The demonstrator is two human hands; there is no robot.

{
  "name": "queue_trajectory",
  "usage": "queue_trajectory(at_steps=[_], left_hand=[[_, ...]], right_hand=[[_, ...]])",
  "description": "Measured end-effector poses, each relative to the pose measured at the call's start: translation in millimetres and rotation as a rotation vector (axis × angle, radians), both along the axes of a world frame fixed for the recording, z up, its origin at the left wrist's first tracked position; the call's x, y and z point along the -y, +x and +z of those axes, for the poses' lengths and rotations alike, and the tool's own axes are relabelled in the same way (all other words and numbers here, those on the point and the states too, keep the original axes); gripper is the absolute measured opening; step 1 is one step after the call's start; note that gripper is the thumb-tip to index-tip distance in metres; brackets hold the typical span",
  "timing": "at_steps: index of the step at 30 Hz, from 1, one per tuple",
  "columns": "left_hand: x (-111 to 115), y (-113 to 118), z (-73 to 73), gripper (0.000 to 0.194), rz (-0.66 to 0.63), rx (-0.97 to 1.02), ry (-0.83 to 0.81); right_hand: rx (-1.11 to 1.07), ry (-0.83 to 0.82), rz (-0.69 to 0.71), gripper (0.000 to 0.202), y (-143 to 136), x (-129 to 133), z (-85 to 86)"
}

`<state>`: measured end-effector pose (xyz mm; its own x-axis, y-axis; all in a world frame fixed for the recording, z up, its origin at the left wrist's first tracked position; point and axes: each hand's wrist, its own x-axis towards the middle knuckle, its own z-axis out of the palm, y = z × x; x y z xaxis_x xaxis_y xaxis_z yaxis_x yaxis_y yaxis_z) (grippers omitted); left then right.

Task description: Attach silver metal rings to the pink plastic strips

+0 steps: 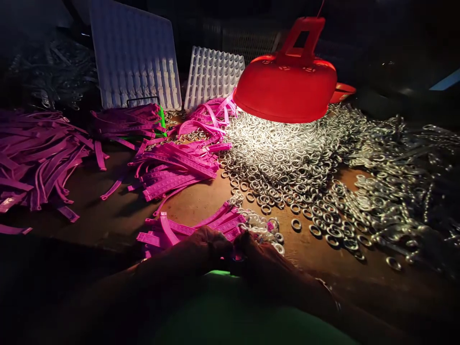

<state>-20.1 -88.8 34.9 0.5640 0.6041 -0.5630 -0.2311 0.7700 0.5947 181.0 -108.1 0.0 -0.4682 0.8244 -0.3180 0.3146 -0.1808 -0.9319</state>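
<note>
Head view: left hand (210, 243) and right hand (257, 254), fingers too dark to tell if clamped; just beyond, many straps (194, 230) lie on the desk (190, 199), mostly slanting rightward and away; countless rings (287, 163), two white trays (136, 57).

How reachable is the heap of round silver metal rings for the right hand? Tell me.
Likely yes: the rings lie ahead of the right hand, with brown tabletop showing along the way.

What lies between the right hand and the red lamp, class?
In the head view: small metal pieces just past the right hand, then heaped silvery rings toward the red lamp.
</note>
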Motion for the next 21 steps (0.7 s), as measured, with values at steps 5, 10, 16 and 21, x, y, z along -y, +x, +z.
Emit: queue_trajectory(at_steps=[5,10,16,21], left_hand=[[12.8,-4.9,0.8,0.038,-0.166,-0.112,0.230],[21.9,-5.7,1.5,0.041,-0.126,-0.199,0.367],[14.5,0.9,-1.5,0.044,-0.138,-0.137,0.182],[8.1,1.1,-3.8,0.045,-0.141,-0.109,0.157]], right_hand=[[0.003,-0.047,-0.002,0.034,-0.8,9.3,-5.2],[-0.005,-0.061,0.016,0.041,-11.5,7.6,-7.2],[0.030,0.092,0.218,0.021,-13.7,-2.7,3.2],[0.251,0.135,0.397,0.021,-17.8,-10.5,18.1]])
